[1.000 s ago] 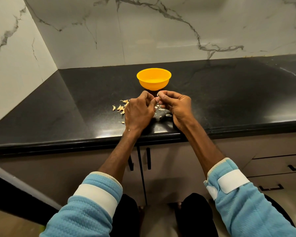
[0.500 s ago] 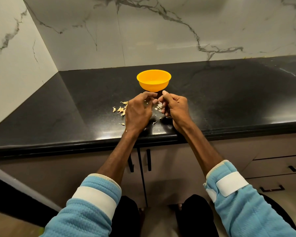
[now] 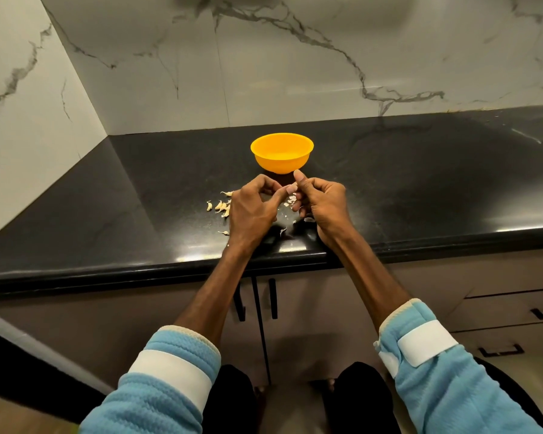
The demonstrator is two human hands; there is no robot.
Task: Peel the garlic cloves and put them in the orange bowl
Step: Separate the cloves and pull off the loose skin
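A garlic clove (image 3: 292, 199), only a pale sliver showing, is pinched between the curled fingers of the left hand (image 3: 254, 211) and right hand (image 3: 322, 203), above the black tabletop (image 3: 420, 183) and just before the orange bowl (image 3: 281, 158). Loose cloves (image 3: 221, 206) lie beside the left hand.

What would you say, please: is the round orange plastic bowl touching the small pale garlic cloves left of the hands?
Apart: head view shows bare counter between bowl and cloves.
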